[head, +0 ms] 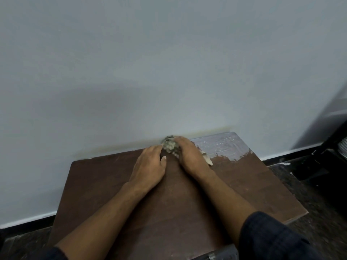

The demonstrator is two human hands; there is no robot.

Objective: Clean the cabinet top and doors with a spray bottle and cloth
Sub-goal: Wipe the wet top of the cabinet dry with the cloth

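I see both hands on the brown cabinet top (142, 203), up at its far edge where it meets the pale wall (169, 62). The right hand (189, 154) lies over the bunched, mottled cloth (170, 146), its fingers curled down onto it and pressing it against the wood. The left hand (150, 166) rests just beside it, fingers fairly straight, the fingertips touching the cloth's left side. To the right of the cloth, the far right corner of the top shines wet and greyish. I cannot find the spray bottle anywhere in my view.
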